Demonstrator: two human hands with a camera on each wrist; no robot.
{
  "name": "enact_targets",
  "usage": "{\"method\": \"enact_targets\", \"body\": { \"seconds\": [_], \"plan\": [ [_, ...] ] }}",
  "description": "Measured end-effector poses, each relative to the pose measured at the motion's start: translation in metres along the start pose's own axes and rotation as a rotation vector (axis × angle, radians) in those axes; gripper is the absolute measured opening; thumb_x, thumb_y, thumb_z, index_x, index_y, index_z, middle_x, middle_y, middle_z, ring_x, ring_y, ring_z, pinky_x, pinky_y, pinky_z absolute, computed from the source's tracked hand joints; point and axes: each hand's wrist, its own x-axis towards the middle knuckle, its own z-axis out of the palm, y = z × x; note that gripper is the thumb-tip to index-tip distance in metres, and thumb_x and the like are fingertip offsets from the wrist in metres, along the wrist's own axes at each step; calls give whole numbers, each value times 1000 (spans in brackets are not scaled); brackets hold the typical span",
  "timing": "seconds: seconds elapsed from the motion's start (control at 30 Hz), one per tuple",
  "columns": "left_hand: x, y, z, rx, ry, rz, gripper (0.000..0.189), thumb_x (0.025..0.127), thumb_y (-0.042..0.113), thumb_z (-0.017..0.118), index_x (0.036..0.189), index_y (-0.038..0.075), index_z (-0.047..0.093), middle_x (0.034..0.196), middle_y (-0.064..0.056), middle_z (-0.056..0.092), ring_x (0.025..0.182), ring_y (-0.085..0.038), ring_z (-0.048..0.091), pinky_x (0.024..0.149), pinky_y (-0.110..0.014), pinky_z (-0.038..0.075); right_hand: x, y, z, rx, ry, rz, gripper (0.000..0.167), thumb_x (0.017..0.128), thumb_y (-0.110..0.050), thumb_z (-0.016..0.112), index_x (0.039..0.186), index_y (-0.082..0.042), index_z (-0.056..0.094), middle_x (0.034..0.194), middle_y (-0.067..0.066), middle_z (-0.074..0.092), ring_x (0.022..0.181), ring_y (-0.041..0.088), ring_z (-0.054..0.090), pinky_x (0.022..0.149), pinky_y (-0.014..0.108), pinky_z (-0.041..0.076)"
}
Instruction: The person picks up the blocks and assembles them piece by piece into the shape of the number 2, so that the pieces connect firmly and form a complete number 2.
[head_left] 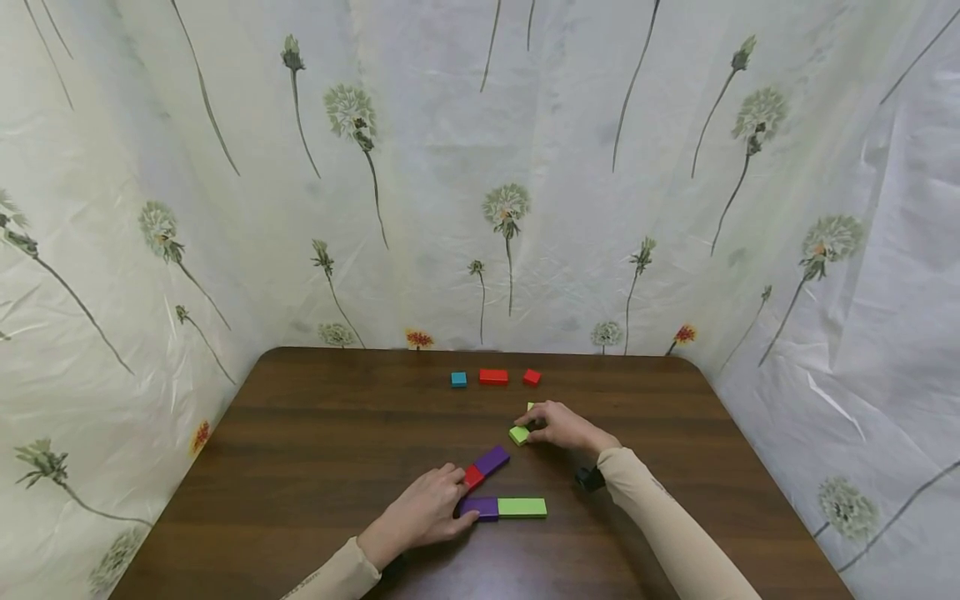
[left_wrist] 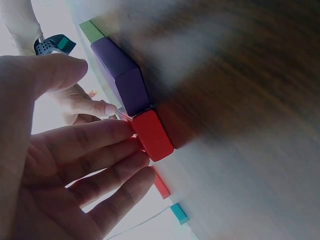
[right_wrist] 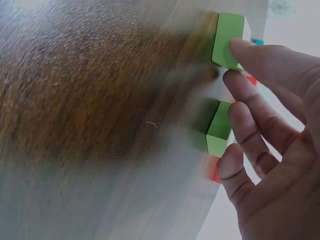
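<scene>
My right hand (head_left: 564, 427) pinches a light green block (right_wrist: 226, 45) between thumb and index fingertip, low over the table. Under its other fingers stands a second light green block (right_wrist: 218, 127), mostly covered in the head view. My left hand (head_left: 427, 510) rests with extended fingers against a red block (left_wrist: 154, 135). Joined to that red block is a purple block (head_left: 492, 460), making a slanted row. Nearer to me, another purple block (head_left: 480, 509) lies end to end with a long light green block (head_left: 522, 507); the left thumb lies by the purple one.
Toward the table's far edge sit a small blue block (head_left: 458, 380), a long red block (head_left: 493, 377) and a small red block (head_left: 532, 377). A dark wristband (head_left: 589, 478) is on the right wrist. Flower-printed curtains (head_left: 435, 167) surround the brown wooden table (head_left: 300, 450).
</scene>
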Motion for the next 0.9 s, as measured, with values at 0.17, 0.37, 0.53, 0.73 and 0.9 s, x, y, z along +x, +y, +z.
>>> {"method": "enact_targets", "body": {
  "seconds": [0.17,0.37,0.53,0.73,0.9],
  "plan": [
    [0,0,0,-4,9,1,42,90,49,59,87,10,73,87,5,58,78,-9,50,70,-25,48,0,-2,0,14,-18,-6,31,86,-14,71,117,-14,70,113,0,66,106,18,58,86,35,48],
    [0,0,-1,-4,3,0,42,90,49,59,89,10,73,87,5,58,79,-9,50,71,-25,48,0,-4,1,14,-22,-30,31,86,-14,72,117,-14,71,109,-2,65,101,17,59,82,31,49],
    [0,0,-1,-3,3,-2,42,90,50,59,88,10,73,87,5,58,78,-9,50,70,-25,48,-1,-5,2,6,-30,-41,31,86,-15,72,117,-15,70,105,-4,64,101,16,59,84,33,50],
    [1,-1,0,8,22,3,41,89,50,61,87,10,72,86,5,58,78,-9,51,69,-25,48,1,-6,3,18,-37,-37,31,86,-15,71,118,-17,70,107,-5,64,102,16,59,85,32,49],
    [1,-1,2,-3,14,1,41,89,49,60,87,10,72,87,5,58,78,-9,50,70,-25,48,0,-8,5,26,-39,-42,30,86,-15,71,116,-19,70,106,-6,64,101,15,58,85,32,49]
  ]
}}
